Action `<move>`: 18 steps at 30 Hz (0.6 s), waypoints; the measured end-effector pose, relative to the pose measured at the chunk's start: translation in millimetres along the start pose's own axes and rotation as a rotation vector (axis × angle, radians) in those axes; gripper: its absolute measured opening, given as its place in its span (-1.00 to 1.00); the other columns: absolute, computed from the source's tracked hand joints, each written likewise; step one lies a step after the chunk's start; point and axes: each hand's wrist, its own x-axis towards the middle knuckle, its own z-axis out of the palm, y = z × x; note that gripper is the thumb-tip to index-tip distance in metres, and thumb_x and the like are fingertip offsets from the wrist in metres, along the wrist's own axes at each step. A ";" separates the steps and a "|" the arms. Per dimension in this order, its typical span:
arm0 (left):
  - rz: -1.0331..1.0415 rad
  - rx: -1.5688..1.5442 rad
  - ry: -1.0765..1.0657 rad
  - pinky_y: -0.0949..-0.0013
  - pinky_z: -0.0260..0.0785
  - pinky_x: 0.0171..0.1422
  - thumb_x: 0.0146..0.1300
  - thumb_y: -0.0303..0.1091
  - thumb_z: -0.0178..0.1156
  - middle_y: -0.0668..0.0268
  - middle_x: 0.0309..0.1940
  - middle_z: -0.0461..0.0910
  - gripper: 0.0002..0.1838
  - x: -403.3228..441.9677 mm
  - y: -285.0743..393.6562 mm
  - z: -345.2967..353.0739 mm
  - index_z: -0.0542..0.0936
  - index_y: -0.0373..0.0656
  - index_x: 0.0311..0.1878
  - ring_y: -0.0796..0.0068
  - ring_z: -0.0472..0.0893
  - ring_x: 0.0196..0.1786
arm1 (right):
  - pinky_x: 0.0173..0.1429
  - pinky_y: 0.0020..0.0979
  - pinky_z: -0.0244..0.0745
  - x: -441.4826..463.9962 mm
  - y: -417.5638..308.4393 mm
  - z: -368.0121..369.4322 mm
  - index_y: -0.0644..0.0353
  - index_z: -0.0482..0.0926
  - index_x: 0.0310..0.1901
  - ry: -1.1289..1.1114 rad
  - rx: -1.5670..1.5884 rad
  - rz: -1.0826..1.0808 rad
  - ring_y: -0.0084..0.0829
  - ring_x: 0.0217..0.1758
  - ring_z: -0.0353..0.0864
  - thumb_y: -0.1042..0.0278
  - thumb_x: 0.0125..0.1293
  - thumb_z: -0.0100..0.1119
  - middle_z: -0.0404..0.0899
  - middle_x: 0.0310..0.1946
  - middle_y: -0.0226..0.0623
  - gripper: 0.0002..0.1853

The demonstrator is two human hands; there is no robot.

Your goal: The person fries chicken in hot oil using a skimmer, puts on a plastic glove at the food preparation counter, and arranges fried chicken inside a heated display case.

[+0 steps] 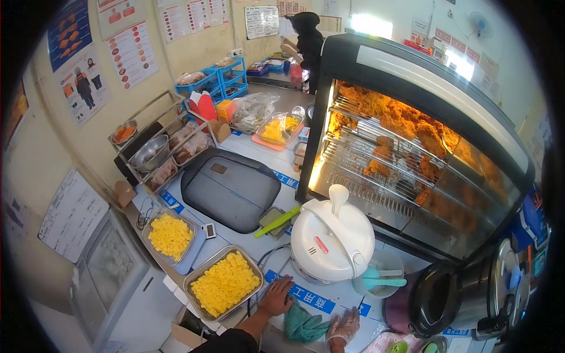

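My left hand, bare, lies on the white counter with its fingers stretched out, between a metal tray of yellow scrambled egg and a crumpled green cloth. On the cloth's other side, my right hand wears a clear plastic glove and rests palm down with its fingers extended. Neither hand visibly grips anything. Just beyond them stands a white rice cooker with a rice paddle upright on its lid. A bowl holding a turquoise scoop sits beside the cooker.
A lit glass warmer with fried chicken fills the right side. A dark griddle, a second egg container and green-handled tongs lie on the counter. Dark pots stand at right. A person stands at the back.
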 end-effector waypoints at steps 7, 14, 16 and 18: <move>-0.021 0.025 -0.030 -0.01 0.04 0.59 0.09 -0.34 0.13 0.07 0.39 0.35 -0.39 0.9 1.4 -1.2 0.44 -0.24 0.28 0.08 0.28 0.50 | 0.47 -0.07 0.17 1.2 -4.5 -1.0 0.35 0.52 0.15 0.104 0.156 -0.025 0.00 0.42 0.30 0.26 0.21 0.20 0.31 0.40 0.00 -0.50; -0.006 0.032 -0.021 -0.01 0.03 0.58 0.08 -0.31 0.15 0.08 0.40 0.34 -0.38 1.1 1.9 -2.0 0.42 -0.23 0.29 0.09 0.25 0.52 | 0.53 -0.17 0.12 3.2 -10.1 -10.8 0.31 0.46 0.29 -0.041 0.003 0.059 -0.14 0.49 0.25 0.24 0.29 0.16 0.18 0.49 -0.15 -0.44; -0.007 0.037 -0.026 -0.01 0.04 0.58 0.08 -0.31 0.15 0.08 0.40 0.33 -0.38 1.0 1.3 -2.0 0.43 -0.23 0.28 0.09 0.25 0.52 | 0.53 -0.16 0.11 1.9 -8.6 -10.1 0.32 0.46 0.28 -0.019 -0.028 0.027 -0.13 0.49 0.24 0.23 0.28 0.17 0.20 0.47 -0.13 -0.44; -0.003 0.028 -0.023 0.00 0.04 0.59 0.08 -0.32 0.15 0.08 0.40 0.33 -0.39 1.1 0.6 -1.4 0.43 -0.23 0.28 0.10 0.25 0.52 | 0.53 -0.15 0.11 0.7 -3.7 -6.7 0.33 0.47 0.28 0.002 -0.059 -0.009 -0.12 0.49 0.23 0.22 0.28 0.17 0.22 0.46 -0.10 -0.44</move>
